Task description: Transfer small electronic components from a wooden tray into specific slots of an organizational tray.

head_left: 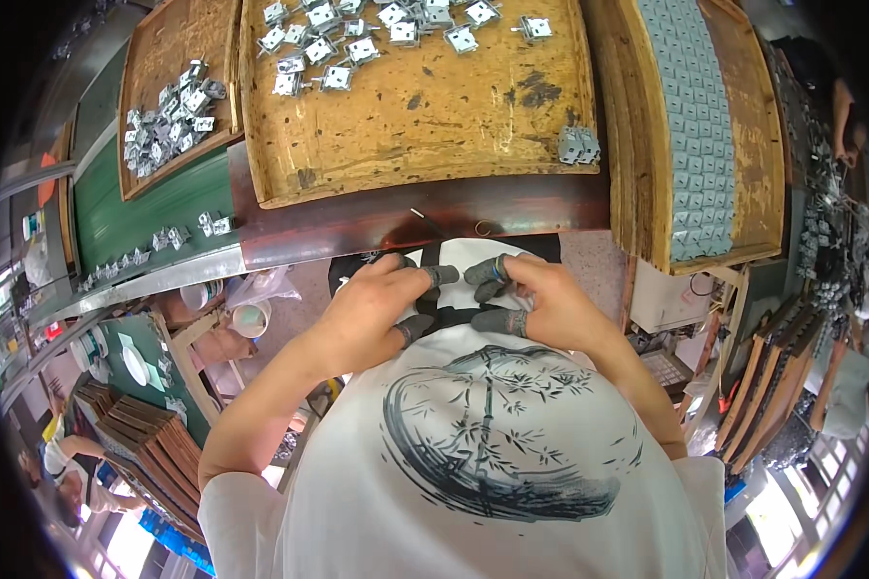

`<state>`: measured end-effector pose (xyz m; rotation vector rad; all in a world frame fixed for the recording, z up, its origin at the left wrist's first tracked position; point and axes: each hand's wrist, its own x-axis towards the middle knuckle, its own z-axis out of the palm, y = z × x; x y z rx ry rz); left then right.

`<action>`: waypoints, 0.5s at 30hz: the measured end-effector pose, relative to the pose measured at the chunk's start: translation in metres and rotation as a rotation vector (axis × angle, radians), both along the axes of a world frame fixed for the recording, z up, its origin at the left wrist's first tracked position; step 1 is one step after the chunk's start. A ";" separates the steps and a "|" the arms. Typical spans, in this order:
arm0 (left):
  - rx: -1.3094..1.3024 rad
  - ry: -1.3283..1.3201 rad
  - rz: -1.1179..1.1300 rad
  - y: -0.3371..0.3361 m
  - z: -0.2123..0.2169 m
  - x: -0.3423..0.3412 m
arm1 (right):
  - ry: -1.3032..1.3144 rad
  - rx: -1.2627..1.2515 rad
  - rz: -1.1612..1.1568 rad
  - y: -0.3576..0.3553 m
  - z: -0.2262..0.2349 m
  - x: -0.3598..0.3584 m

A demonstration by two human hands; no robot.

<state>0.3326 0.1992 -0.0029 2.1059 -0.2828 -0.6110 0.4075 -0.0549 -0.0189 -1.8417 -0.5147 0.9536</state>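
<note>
Dark grey finger covers sit on several fingertips of both my hands, which are held in front of my shirt, just off the table's near edge. My left hand (369, 307) has its index finger and thumb apart, and nothing shows between them. Facing it, my right hand (555, 301) also keeps thumb and index apart, with no part visible in it. The fingertips of the two hands do not touch. Beyond them lies a worn wooden tray (386, 145) with many small silver metal parts (323, 48) scattered at its far side. A neat grey block of parts (578, 145) stands at its right corner.
Left, a smaller wooden tray (176, 48) holds a heap of metal parts (169, 121). More parts (169, 237) line the green surface (106, 232). On the right, stacked trays (637, 154) carry rows of grey parts (700, 145). Another person (82, 468) is at lower left.
</note>
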 end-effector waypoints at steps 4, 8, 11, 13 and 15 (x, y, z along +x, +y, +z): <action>0.125 -0.124 -0.111 0.000 -0.004 -0.002 | -0.125 -0.107 0.058 0.006 -0.004 0.000; 0.223 -0.259 -0.125 -0.005 -0.007 0.001 | -0.250 -0.127 0.077 0.009 -0.003 0.001; 0.244 -0.299 -0.124 -0.007 -0.006 0.006 | -0.225 -0.129 0.081 0.002 -0.003 0.003; 0.260 -0.324 -0.090 -0.006 -0.009 0.007 | 0.075 -0.034 -0.130 -0.010 -0.005 0.001; 0.278 -0.349 -0.055 -0.006 -0.015 0.007 | 0.104 -0.085 -0.204 -0.030 -0.006 -0.002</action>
